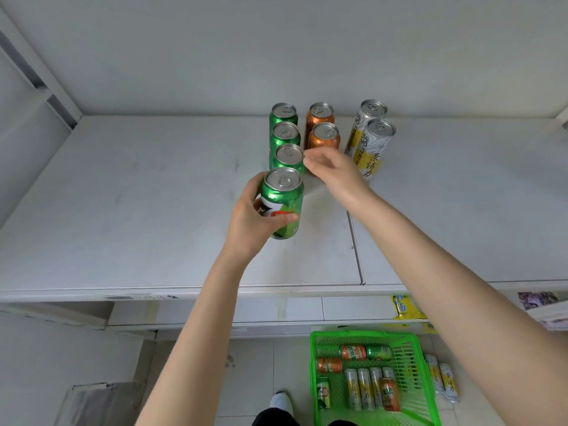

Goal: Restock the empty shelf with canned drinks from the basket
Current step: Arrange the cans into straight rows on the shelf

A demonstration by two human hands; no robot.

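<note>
Green can, clasped upright in the left hand, stands just before the green row on the shelf. Right hand lies beside the row; its grip cannot be told. Step: placing. Next: seat, release, and reach to the basket.

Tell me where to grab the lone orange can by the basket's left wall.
Take the orange can round its middle, from above: it lies on its side in the green basket, ends left and right, curved flanks free, the wall close at its left end.
</note>
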